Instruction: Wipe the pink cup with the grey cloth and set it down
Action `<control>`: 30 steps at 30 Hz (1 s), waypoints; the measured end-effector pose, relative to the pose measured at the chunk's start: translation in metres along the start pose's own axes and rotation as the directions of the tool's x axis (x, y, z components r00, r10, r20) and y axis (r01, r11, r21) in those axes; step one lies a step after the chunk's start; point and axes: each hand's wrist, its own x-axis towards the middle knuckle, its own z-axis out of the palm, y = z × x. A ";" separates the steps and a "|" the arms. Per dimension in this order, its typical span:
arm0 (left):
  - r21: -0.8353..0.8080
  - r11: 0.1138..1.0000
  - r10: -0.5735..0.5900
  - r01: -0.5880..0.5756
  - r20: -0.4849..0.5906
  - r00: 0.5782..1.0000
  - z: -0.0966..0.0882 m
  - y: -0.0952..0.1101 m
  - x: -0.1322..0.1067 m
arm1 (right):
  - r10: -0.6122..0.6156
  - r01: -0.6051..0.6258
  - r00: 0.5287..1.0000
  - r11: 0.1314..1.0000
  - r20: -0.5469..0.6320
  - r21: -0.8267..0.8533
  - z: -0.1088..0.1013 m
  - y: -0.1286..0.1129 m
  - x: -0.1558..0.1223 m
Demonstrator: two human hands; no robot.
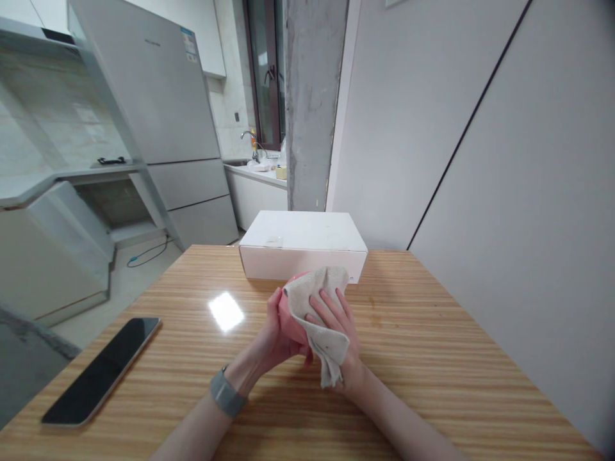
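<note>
Two bare forearms reaching forward over a striped wooden table (432,307), viewed from above. Left hand (276,336), with a gray watch band (225,392) around the wrist, curled and grasping a pink rounded object (289,314) from the side and underneath. Exact kind of object impossible to tell, with much of it hidden by the hands and wrapping. Right hand (344,342) closed on a crumpled beige cloth (312,304), fingers spread across the fabric and pressed toward the pink surface. Cloth draped over the top of the object, one corner hanging below, beside the right palm.

Pink rounded object held between both hands, above the middle of the table and just in front of a closed white cardboard box (302,246). Box lying flat near the far edge of the table. Farther left on the table, a black-screened phone (100,371) lying at a diagonal, well apart from the hands, and a bright patch of reflected light (225,312) between phone and hands.

Beyond the table, a gray refrigerator (182,109) on the left, a concrete column (312,96) at the center, and a white counter (254,176) with a metal faucet (250,144) in the distance, below a dark-framed window (264,70). Pale gray wall (480,160) along the right side. Thin blue cable (147,254) on the floor.
</note>
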 end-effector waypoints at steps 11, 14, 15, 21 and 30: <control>0.160 0.972 0.186 -0.171 -0.078 0.980 0.001 -0.009 0.011 | 0.250 -0.203 0.951 0.949 -0.184 0.241 0.012 -0.008 0.006; 0.183 0.959 0.235 -0.217 -0.084 0.968 0.001 -0.009 0.010 | 0.470 -0.357 0.861 0.831 -0.194 0.426 0.023 -0.006 -0.003; 0.198 0.950 0.262 -0.242 -0.082 0.961 0.001 -0.009 0.010 | 0.542 -0.401 0.820 0.774 -0.184 0.491 0.026 -0.006 -0.005; 0.360 0.859 0.426 -0.363 -0.109 0.898 0.005 -0.012 0.009 | 0.782 -0.501 0.617 0.477 -0.089 0.722 0.025 -0.002 0.010; 0.590 0.722 0.552 -0.362 -0.176 0.815 0.015 -0.009 0.001 | 0.820 -0.384 0.520 -0.026 0.239 0.923 0.019 0.003 0.029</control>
